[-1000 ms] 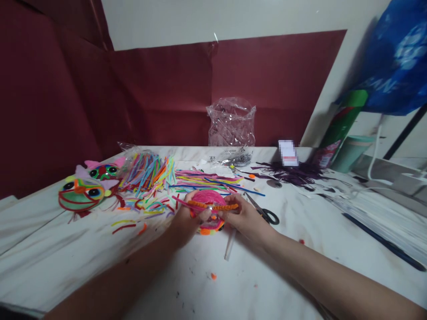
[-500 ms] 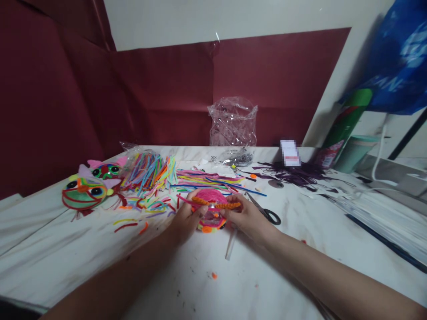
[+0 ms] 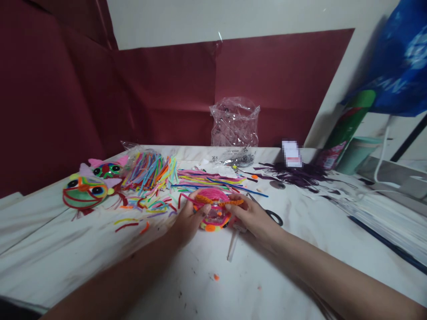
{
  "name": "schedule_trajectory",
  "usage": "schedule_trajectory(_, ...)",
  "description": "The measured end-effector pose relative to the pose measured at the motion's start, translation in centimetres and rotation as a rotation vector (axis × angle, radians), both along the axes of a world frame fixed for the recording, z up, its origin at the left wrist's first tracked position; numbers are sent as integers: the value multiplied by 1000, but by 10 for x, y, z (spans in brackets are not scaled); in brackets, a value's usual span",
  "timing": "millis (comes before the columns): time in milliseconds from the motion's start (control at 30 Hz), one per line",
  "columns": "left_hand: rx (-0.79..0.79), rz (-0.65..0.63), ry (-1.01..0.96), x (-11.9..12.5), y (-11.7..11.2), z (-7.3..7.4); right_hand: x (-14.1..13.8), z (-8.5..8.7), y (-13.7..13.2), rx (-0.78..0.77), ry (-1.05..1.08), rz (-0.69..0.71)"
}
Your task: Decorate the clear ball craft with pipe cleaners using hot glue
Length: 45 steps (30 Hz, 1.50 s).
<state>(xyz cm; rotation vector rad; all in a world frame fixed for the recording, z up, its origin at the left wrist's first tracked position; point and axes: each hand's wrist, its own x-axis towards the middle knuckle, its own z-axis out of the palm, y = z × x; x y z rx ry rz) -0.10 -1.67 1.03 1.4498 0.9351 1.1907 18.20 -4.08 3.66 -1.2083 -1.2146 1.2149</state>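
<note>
Between my hands is a round pink craft piece (image 3: 213,194) covered in pipe cleaners, with orange and yellow bits along its lower rim. A twisted orange pipe cleaner (image 3: 218,203) lies across it. My left hand (image 3: 191,218) grips the craft's left side, thumb on the orange pipe cleaner's left part. On the other side, my right hand (image 3: 249,214) pinches the right part of that pipe cleaner. Some fingers of both hands are hidden behind the craft. Under my right hand a clear stick (image 3: 231,247) lies on the table, and black-handled scissors (image 3: 275,218) lie just behind it.
Two finished-looking animal faces (image 3: 87,194) lie at left beside a bag of colourful pipe cleaners (image 3: 148,171). Loose pipe cleaners (image 3: 207,179) and cut pieces spread behind my hands. Farther right are dark purple strips (image 3: 296,174), a green cup (image 3: 358,155) and a clear plastic bag (image 3: 234,122).
The whole view has shifted slightly. Both hands still hold the craft; the orange pipe cleaner now sags a little at its middle, between my thumbs.
</note>
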Motion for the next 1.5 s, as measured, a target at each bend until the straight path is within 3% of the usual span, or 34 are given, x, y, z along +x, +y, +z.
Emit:
schedule_trajectory(133,17,49,21,-1,2,-2,10,11,-1,142,-92,-68)
schedule_trajectory(333,77,83,21,7,-5,0,22,26,-9,526,-606,-16)
schedule_trajectory(533,232,65,104,14,-13,-4,17,19,-13,512,-877,141)
schedule_trajectory(800,120,16,-36,17,-15,0,16,16,-8,398,-799,80)
schedule_trajectory(1000,-117,-27,-193,21,-18,12,15,15,-5,348,-659,66)
schedule_trajectory(1233,-136,19,-307,18,-17,15,17,14,-2,342,-589,99)
schedule_trajectory(1500,-201,14,-292,13,-13,15,23,9,5,310,-503,156)
